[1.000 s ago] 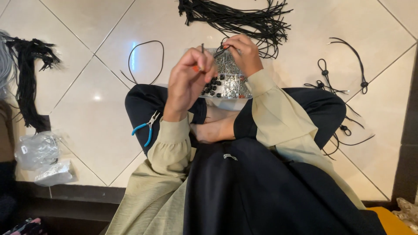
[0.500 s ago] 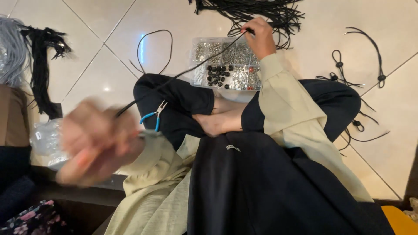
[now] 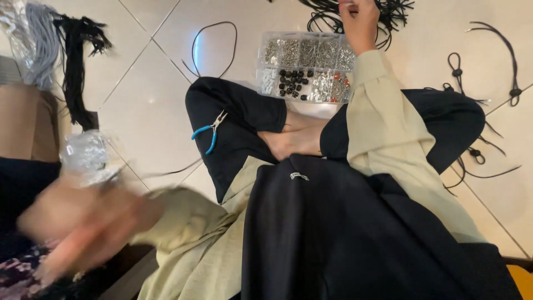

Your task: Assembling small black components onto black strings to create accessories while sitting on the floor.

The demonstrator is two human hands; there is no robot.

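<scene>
Black cord (image 3: 172, 171), thin and faint, shows as a line low across the white tiled floor (image 3: 150, 111), its long axis near level and rising slightly to the right, from the blurred left hand (image 3: 83, 228) toward the bent knee; where it runs beyond that is hidden behind the dark trouser leg (image 3: 239, 122). That left hand is swung out to the lower left and so smeared that its fingers cannot be told apart, nor whether it is closed on the cord. The right hand (image 3: 358, 22) is stretched up to the bundle of black cords (image 3: 361, 8) at the top edge, fingers curled at the strands; its fingertips are cut off by the frame, so its hold cannot be confirmed. Just below it lies a clear compartment box (image 3: 305, 66) of silver, black and red small parts, too small to tell apart. Blue-handled pliers (image 3: 208, 133) rest on the left knee, nose pointing up-right. A crumpled clear bag (image 3: 86, 153) lies just above the left hand.
</scene>
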